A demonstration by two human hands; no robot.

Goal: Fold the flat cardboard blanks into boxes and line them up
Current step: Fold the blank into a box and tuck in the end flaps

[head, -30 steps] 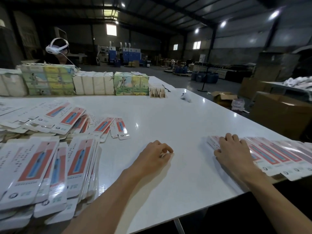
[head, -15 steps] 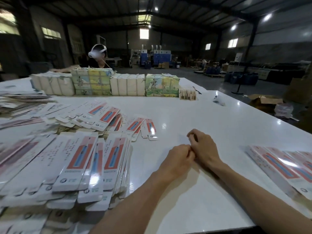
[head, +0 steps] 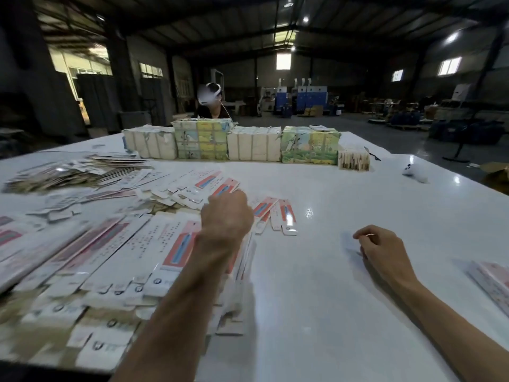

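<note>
A dim warehouse hall is seen, with a dark truss roof, a few ceiling lamps (head: 451,37) and small bright windows (head: 283,61) in the far wall. Blue machines (head: 303,96) are ranged at the back of the concrete floor, and an open carton (head: 495,172) is seen at the right edge of the frame.

The lower frame is filled by a glossy white worktop (head: 358,312), on which the lamps are mirrored. Its far edge is lined with a row of wrapped bundles (head: 256,146), some white and some printed in green and yellow. A second person (head: 210,102) wearing a white headset is seated behind them. A small ribbed block (head: 354,159) is set at the right end of the row, and a small white object (head: 411,170) lies further right.

The flat blanks (head: 115,257), white with red and blue print, are spread in overlapping heaps over the left half of the worktop. A looser stack (head: 77,169) lies at the upper left. A few boxes (head: 493,279) are cut off at the right edge.

The hands are held well apart. The left hand (head: 227,213) is stretched over the blanks, its fingers hidden behind its back, so a grip cannot be told. The right hand (head: 382,249) is rested on bare worktop, loosely curled, with nothing seen in it.
</note>
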